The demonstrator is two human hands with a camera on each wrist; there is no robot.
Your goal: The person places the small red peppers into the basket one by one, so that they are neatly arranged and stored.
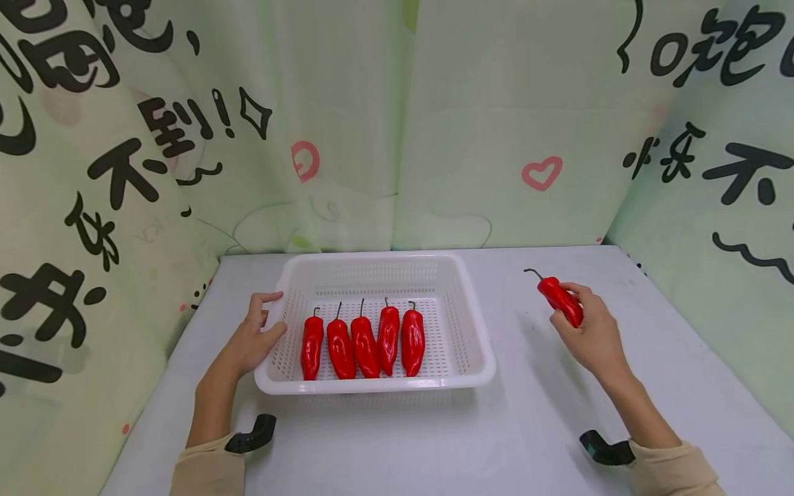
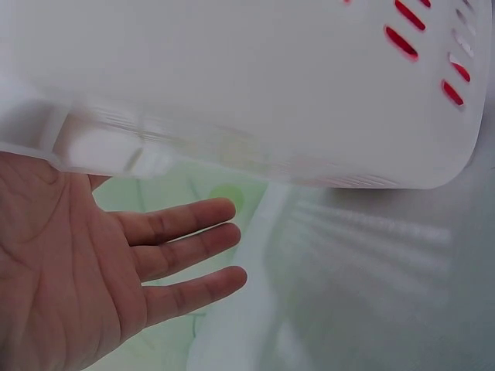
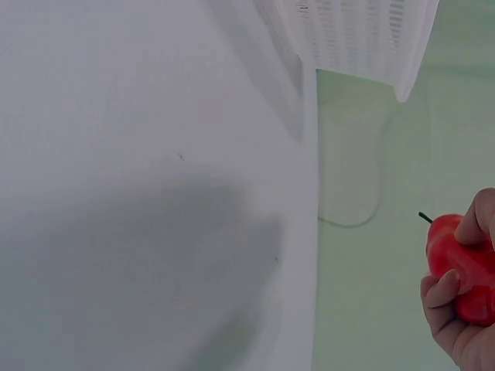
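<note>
Along its left side, a white plastic basket has my left hand on its rim, thumb and index finger at the edge. In the left wrist view the other three fingers stretch out straight below the rim. Several glossy red peppers lie in a row inside the basket, stems pointing away from me. To the right of the basket, my right hand holds another red pepper above the table, pinched between thumb and fingers. Its dark stem points up and left.
The basket stands on a white table, with table surface on its right and in front. Pale green curtains with black writing and pink hearts hang behind and on both sides. Black wrist bands sit near both sleeves.
</note>
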